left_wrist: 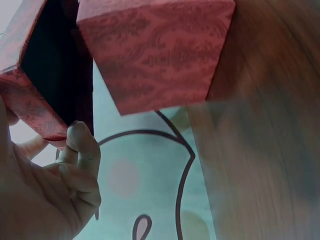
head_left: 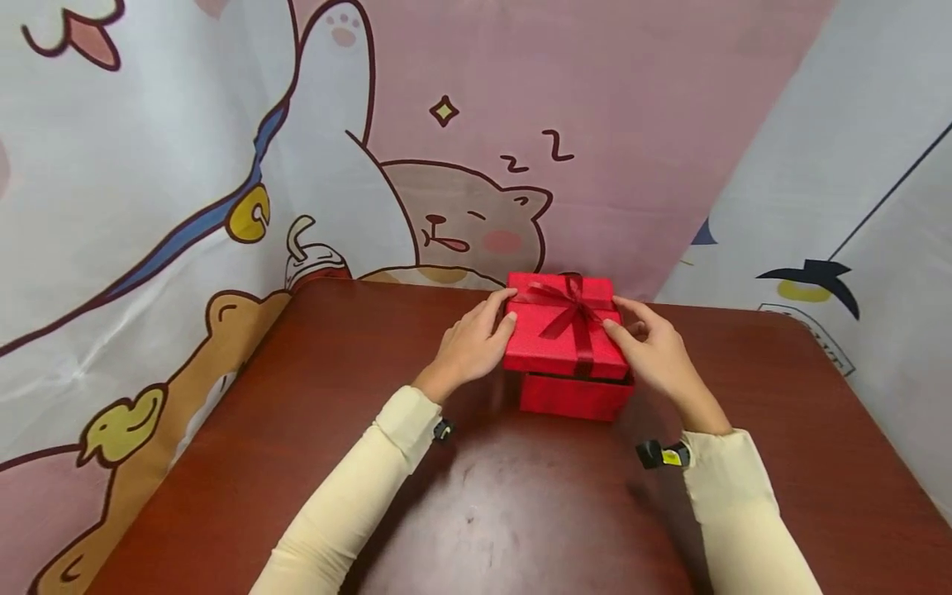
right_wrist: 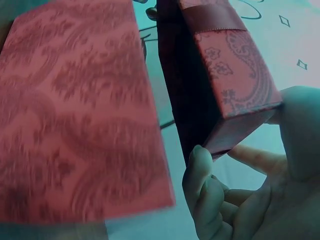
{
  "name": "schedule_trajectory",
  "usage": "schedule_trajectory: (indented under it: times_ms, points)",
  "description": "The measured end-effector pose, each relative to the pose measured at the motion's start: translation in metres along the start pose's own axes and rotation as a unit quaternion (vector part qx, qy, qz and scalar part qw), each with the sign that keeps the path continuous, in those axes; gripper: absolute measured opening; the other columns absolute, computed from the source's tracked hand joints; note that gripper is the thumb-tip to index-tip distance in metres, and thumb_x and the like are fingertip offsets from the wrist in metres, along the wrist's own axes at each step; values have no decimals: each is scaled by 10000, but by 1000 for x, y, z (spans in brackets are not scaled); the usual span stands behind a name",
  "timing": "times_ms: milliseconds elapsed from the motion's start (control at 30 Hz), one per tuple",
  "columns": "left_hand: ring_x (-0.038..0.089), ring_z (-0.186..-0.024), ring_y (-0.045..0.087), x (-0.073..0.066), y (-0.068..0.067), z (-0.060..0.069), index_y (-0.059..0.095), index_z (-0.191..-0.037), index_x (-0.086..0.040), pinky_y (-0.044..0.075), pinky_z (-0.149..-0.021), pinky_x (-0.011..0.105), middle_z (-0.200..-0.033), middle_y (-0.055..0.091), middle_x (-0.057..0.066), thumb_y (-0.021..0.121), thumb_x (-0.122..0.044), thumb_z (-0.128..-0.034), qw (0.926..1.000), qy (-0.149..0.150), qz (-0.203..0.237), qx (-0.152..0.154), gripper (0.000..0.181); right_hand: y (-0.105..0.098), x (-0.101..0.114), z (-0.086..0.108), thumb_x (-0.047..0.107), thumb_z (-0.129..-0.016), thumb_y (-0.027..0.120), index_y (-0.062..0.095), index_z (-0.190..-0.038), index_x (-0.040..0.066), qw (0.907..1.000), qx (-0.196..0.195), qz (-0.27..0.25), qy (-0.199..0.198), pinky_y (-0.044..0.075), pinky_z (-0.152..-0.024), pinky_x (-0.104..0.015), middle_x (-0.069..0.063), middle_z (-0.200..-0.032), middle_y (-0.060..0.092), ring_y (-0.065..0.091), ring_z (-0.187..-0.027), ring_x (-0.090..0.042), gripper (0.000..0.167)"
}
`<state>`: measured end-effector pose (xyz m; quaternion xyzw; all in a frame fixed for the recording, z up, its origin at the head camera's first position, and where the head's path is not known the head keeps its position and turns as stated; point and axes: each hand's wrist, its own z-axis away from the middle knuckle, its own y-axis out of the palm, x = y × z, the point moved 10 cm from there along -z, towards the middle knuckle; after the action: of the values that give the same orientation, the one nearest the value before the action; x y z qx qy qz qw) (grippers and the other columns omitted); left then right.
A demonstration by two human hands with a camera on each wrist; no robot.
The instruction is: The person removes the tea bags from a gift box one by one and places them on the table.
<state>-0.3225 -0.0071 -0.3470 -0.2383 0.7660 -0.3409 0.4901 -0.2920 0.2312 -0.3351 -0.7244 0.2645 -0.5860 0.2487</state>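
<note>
A red gift box lid point(head_left: 537, 339) with a dark red ribbon bow point(head_left: 574, 307) is held up between both hands. My left hand point(head_left: 472, 343) grips its left edge, and my right hand point(head_left: 658, 351) grips the right one. Beneath and slightly nearer, the red box base point(head_left: 573, 397) rests on the table. Both wrist views show a gap between lid and base. In the left wrist view, thumb and fingers pinch the lid's rim point(left_wrist: 35, 105), beside its dark inside. The right wrist view shows a like pinch on the patterned lid point(right_wrist: 245, 75). The base's contents are hidden.
A dark reddish-brown wooden table point(head_left: 357, 355) carries the box near its far edge. Behind and to the left hangs a cartoon-printed cloth point(head_left: 625, 99). Small black devices sit at the left wrist point(head_left: 443, 430) and right wrist point(head_left: 658, 454).
</note>
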Motion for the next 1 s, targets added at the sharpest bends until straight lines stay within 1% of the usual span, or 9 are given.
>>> schedule_trajectory:
  times_ms: [67,133,300,367,500,700,867,1000]
  points:
    - [211,-1228,560,3,-6,2,411,-1471,-307,506,-847,493,-1421,533,3,417,-404,-1010,10000,-15,0,-9,472,4,6,-3,383,-1001,539,464,-1476,119,10000,-8,6,-37,488,-680,-325,-212,-1019,665,615,-870,-277,549]
    - [213,-1238,552,8,-11,4,405,-1475,-313,502,-857,496,-1433,523,0,408,-414,-1012,10000,-69,-13,3,474,9,11,-5,375,-1000,543,468,-1472,113,10000,7,4,-69,481,-669,-322,-211,-995,666,613,-835,-259,545]
    - [211,-1242,545,23,-27,12,402,-1479,-324,493,-874,510,-1430,524,-3,398,-421,-1016,9996,-261,-1,-57,473,26,24,-11,375,-997,552,471,-1471,120,9998,142,-58,-153,482,-666,-326,-206,-950,681,616,-750,-196,545]
    - [206,-1237,547,29,-34,16,402,-1481,-322,492,-879,512,-1421,530,-2,397,-420,-1017,9995,-314,13,-83,473,33,29,-14,376,-996,553,473,-1472,129,9997,175,-69,-177,482,-672,-332,-203,-952,688,621,-745,-186,542]
    - [190,-1231,545,40,-47,22,400,-1486,-315,485,-894,505,-1407,538,4,393,-416,-1016,9992,-376,57,-100,480,46,41,-18,370,-994,554,476,-1470,139,9995,210,-88,-219,476,-682,-345,-213,-962,693,632,-761,-229,535]
    - [187,-1243,532,53,-58,27,404,-1491,-292,471,-925,500,-1412,535,13,405,-398,-1016,9991,-383,134,-117,486,61,51,-20,374,-992,549,474,-1471,140,9992,269,-222,-213,508,-666,-328,-249,-1050,685,669,-862,-312,538]
    - [182,-1231,536,67,-68,35,394,-1501,-272,466,-940,494,-1392,549,27,418,-382,-1020,9987,-440,236,-51,494,76,60,-23,377,-986,556,485,-1465,163,9991,322,-226,-173,504,-666,-334,-229,-1025,690,675,-832,-304,529]
    - [179,-1186,560,76,-78,42,408,-1495,-253,469,-927,478,-1328,587,36,431,-355,-1023,9984,-457,318,-109,484,90,67,-24,383,-979,563,492,-1459,175,9988,384,-301,-109,504,-660,-332,-216,-1018,695,675,-803,-272,528]
